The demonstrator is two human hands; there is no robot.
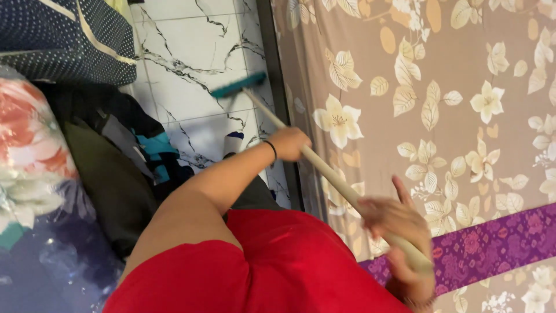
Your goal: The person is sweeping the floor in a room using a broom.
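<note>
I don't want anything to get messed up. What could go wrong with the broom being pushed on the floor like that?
1. The teal broom head works in a narrow strip of marble floor beside the flowered bedsheet; it might snag the sheet's edge.
2. The pile of clothes lies close by and could get dragged.
3. The right hand looks blurred near the handle's end, so its grip might slip; the left hand holds lower.

White marble-patterned floor tiles [185, 52] with dark veining occupy the upper centre. To the right, a taupe bedsheet [452, 75] printed with cream flowers and leaves, crossed by a purple patterned band [492, 243] near its lower edge. A dark frame edge [278, 87] separates sheet from floor. At left, a navy dotted fabric [63, 35], a pile of dark clothes [121, 156], and a floral bundle [29, 156] in red and white.
</note>
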